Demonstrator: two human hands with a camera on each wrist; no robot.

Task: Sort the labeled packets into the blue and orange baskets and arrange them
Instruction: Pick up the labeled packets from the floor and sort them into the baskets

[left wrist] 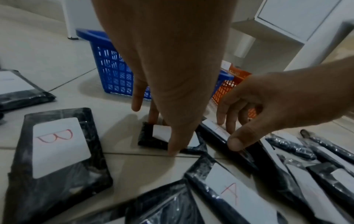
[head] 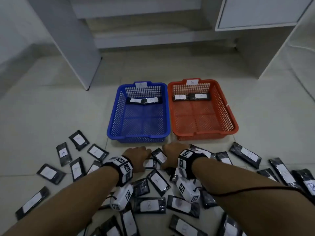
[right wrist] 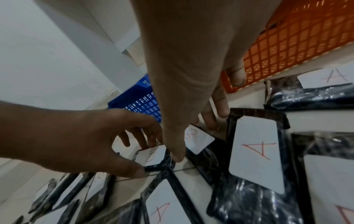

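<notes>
Both forearms reach forward over the tiled floor (head: 51, 103), palms down, just in front of the blue basket (head: 112, 116). The left hand (head: 136, 158) spreads its fingers downward around a small black packet (left wrist: 151, 136); thumb at its near edge, fingertips at the far edge, not yet clearly closed on it. The right hand (head: 171, 155), just right of that, sets thumb and fingers on either side of a second packet (right wrist: 199, 141) marked B, likewise loose. Two baskets stand side by side: the blue one holds two packets, and the orange basket (head: 228, 113) beside it holds two. Over twenty more packets lie scattered in front of the blue basket.
</notes>
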